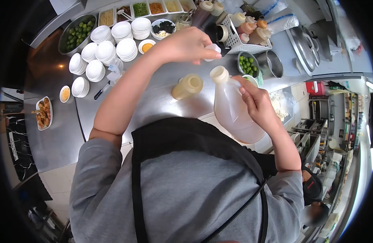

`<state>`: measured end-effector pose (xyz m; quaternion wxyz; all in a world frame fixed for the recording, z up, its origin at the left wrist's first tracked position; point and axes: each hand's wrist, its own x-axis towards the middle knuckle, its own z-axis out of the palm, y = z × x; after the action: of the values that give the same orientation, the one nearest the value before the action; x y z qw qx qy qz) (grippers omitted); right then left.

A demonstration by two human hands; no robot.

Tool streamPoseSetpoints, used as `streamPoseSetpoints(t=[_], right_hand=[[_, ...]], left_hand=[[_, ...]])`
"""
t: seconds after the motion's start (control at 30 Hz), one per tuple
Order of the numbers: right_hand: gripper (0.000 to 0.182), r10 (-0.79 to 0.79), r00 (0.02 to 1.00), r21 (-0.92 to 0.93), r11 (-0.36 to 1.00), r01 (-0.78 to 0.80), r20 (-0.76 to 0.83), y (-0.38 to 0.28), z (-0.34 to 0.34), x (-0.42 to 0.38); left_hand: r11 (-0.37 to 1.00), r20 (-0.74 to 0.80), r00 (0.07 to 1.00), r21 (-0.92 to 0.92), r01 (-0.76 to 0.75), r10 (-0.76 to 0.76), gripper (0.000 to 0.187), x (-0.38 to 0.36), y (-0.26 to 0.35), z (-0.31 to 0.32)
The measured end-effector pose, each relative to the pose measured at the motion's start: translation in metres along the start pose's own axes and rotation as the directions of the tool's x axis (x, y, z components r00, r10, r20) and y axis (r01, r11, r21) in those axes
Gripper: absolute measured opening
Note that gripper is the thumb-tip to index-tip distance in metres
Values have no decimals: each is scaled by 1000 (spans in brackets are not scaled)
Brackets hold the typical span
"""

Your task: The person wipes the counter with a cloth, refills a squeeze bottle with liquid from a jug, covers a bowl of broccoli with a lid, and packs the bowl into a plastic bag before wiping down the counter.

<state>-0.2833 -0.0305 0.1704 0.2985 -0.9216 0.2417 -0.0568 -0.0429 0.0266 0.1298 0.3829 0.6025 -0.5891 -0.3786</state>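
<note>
My left hand (188, 45) is over the back of the steel counter, fingers closed on a small white cap (212, 52). In my right hand (257, 99) is a large translucent plastic jug (235, 115), gripped by its handle. The jug leans slightly, its uncapped mouth pointing up and to the left, and some liquid shows low inside. Between my arms a squeeze bottle (188, 87) stands on the counter with its top off, pale yellowish in colour.
Stacks of small white dishes (105, 52) fill the left back, near a bowl of green limes (78, 34) and topping trays (140, 9). A white basket (241, 44) of sauce bottles and another lime bowl (248, 64) stand back right. Another person (312, 188) is at the right.
</note>
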Motion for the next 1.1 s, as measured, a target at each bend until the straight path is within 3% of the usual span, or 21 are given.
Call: streamPoseSetpoints(t=[0.17,0.27,0.33,0.53,1.1], right_hand=[[27,4,996,-88,996,4,93,-6,4,7],[26,18,992,-98,995,-6,128,-6,7,9],[24,-60,993,-83,994,69,104,-4,10,11],[23,-68,984,-132,987,91,164,0,15,15],[20,-78,976,-169,979,114,203,-4,17,24]], left_hand=[[998,-62,998,-64,-3,-1,40,-13,-16,0],[995,-48,999,-100,9,-14,40,-17,-21,-1],[985,16,998,-163,57,-55,38,-20,-22,-2],[975,-1,997,-209,69,-71,37,-23,-34,4],[976,9,997,-204,73,-72,45,-24,-41,4]])
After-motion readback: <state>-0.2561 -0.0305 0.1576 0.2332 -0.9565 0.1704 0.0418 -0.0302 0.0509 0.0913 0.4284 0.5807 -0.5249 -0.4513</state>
